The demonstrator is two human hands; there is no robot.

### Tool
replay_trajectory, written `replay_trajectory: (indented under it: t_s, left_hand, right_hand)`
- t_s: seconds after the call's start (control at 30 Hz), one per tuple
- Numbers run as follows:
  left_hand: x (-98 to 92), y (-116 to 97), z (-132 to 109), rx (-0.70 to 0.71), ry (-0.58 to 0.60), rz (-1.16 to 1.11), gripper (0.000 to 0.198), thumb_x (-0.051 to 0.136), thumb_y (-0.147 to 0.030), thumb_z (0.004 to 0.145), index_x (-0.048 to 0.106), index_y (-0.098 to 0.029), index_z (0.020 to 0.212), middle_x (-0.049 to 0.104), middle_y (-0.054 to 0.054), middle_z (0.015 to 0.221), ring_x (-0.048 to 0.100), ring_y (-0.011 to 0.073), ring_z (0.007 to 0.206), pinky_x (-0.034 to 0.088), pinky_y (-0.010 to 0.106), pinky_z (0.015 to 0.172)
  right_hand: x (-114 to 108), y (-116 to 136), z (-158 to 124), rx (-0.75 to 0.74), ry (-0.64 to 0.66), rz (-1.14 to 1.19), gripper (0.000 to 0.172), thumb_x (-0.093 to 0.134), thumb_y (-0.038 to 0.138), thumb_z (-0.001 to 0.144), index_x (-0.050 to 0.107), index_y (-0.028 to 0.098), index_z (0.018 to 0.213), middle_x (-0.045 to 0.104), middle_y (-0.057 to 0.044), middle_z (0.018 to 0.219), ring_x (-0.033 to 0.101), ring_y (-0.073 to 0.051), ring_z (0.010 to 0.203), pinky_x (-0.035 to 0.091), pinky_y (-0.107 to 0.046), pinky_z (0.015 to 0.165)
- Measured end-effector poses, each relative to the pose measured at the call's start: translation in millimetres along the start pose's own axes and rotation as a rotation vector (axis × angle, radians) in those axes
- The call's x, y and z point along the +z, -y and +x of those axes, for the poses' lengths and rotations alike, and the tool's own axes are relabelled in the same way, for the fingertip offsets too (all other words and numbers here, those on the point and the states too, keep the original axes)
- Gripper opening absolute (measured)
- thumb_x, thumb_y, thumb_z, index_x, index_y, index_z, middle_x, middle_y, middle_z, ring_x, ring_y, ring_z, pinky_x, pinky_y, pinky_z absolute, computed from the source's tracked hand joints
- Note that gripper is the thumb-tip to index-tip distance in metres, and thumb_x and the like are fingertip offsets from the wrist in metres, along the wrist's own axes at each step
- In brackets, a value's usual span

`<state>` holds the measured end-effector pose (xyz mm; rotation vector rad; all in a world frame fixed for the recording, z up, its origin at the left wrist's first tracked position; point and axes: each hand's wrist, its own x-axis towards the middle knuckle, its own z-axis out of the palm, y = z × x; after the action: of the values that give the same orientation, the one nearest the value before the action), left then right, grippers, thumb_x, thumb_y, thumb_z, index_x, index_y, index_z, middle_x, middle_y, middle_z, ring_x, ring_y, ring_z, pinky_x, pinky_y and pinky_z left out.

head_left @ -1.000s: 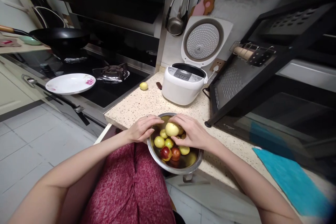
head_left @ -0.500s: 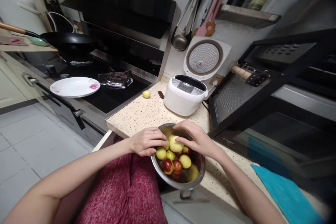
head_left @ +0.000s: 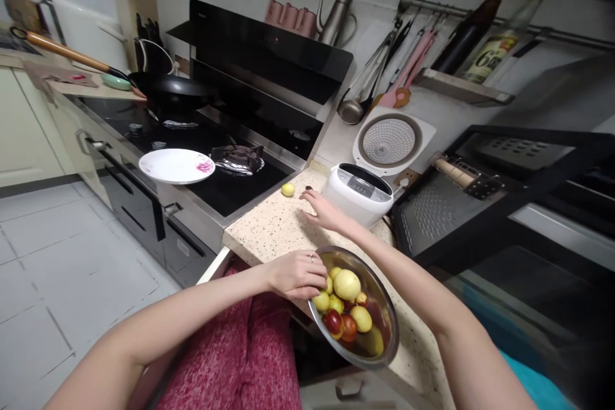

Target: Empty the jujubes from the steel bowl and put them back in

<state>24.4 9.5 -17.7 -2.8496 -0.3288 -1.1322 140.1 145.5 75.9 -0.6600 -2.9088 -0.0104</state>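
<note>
Pinching the bowl's rim (head_left: 394,336) firmly with my left grip (head_left: 296,273) should steady it while my right grip (head_left: 325,210) hovers, fingers spread, near the loose yellow fruit (head_left: 287,189).

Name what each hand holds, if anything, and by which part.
The left hand grips the round silver metal bowl by its left rim. The right hand, open near the small yellow oval fruit, holds nothing visible.

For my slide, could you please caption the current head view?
Left hand on metal bowl of fruit; right hand near white rice cooker.
</note>
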Motion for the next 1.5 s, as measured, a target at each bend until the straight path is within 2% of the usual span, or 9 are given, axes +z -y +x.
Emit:
replay_trajectory:
  t_s: [0.2,0.33,0.4,0.57,0.73,0.87,1.1,1.33,1.5]
  left_hand:
    - [3.7,3.3,0.2,0.027,-0.013,0.049,0.053,0.023,-0.042,0.106,0.067,-0.017,0.092,0.072,0.010,0.093,0.064,0.0190,0.089,0.048,0.034,0.094]
    - [6.1,4.7,0.1,0.044,-0.029,0.069,0.047,0.028,-0.040,0.106,0.066,-0.017,0.090,0.072,0.009,0.092,0.064,0.0187,0.086,0.047,0.034,0.091]
    - [6.3,4.8,0.4,0.051,-0.037,0.078,0.044,0.031,-0.039,0.106,0.066,-0.017,0.089,0.072,0.008,0.091,0.064,0.0186,0.086,0.047,0.034,0.091]
    - [5.0,4.0,0.7,0.058,-0.053,0.079,0.042,0.034,-0.037,0.105,0.066,-0.018,0.088,0.071,0.008,0.091,0.064,0.0182,0.085,0.047,0.033,0.090]
    - [5.2,4.2,-0.1,0.054,-0.051,0.077,0.038,0.036,-0.035,0.105,0.065,-0.019,0.087,0.071,0.007,0.091,0.064,0.0184,0.085,0.048,0.033,0.090]
    - [5.0,4.3,0.0,0.056,-0.046,0.089,0.039,0.034,-0.034,0.105,0.065,-0.019,0.086,0.071,0.008,0.090,0.064,0.0182,0.085,0.048,0.033,0.090]
    - [2.3,1.8,0.3,0.038,-0.044,0.085,0.046,0.028,-0.035,0.105,0.066,-0.018,0.085,0.071,0.009,0.090,0.064,0.0192,0.085,0.049,0.034,0.090]
    - [0.9,0.7,-0.6,0.010,-0.023,0.043,0.050,0.024,-0.038,0.106,0.067,-0.019,0.089,0.072,0.009,0.096,0.065,0.0190,0.091,0.049,0.035,0.094]
    - [-3.3,-2.1,-0.1,0.005,-0.032,0.004,0.056,0.018,-0.039,0.107,0.067,-0.019,0.090,0.071,0.009,0.094,0.065,0.0196,0.090,0.050,0.037,0.094]
  right_hand:
    - [19.7,-15.4,50.0,0.088,0.106,-0.083,0.067,0.065,0.015,0.086,0.039,0.005,0.147,0.034,-0.028,0.158,0.037,-0.039,0.145,0.038,-0.053,0.116]
    - [22.2,-22.0,64.0,0.108,0.150,-0.105,0.073,0.068,0.015,0.084,0.037,0.005,0.150,0.033,-0.026,0.159,0.037,-0.037,0.147,0.038,-0.047,0.117]
    - [21.4,-20.2,64.6,0.102,0.165,-0.113,0.069,0.072,0.016,0.081,0.044,0.007,0.144,0.040,-0.025,0.156,0.044,-0.035,0.142,0.043,-0.044,0.113]
    - [17.7,-8.0,60.5,0.143,0.105,-0.137,0.031,0.056,0.017,0.092,0.059,0.010,0.122,0.062,-0.020,0.127,0.062,-0.030,0.114,0.051,-0.041,0.094]
    - [22.7,-3.5,61.6,0.168,0.076,-0.113,0.039,0.060,0.019,0.092,0.055,0.012,0.130,0.059,-0.019,0.132,0.061,-0.029,0.115,0.050,-0.038,0.092]
    - [30.4,-2.0,56.7,0.162,0.118,-0.074,0.029,0.073,0.022,0.084,0.065,0.012,0.111,0.068,-0.015,0.110,0.066,-0.025,0.096,0.051,-0.035,0.086]
    - [11.1,13.0,10.1,0.138,0.027,0.013,0.032,0.067,0.027,0.089,0.062,0.010,0.117,0.067,-0.013,0.111,0.064,-0.022,0.096,0.050,-0.034,0.089]
    - [-30.1,36.2,-78.4,0.126,-0.207,0.241,0.035,0.057,0.041,0.097,0.060,0.017,0.123,0.068,-0.011,0.116,0.066,-0.022,0.094,0.054,-0.034,0.078]
    - [-51.3,60.4,-145.9,0.250,-0.294,0.290,0.035,0.057,0.043,0.098,0.061,0.020,0.123,0.069,-0.010,0.117,0.066,-0.024,0.101,0.056,-0.036,0.083]
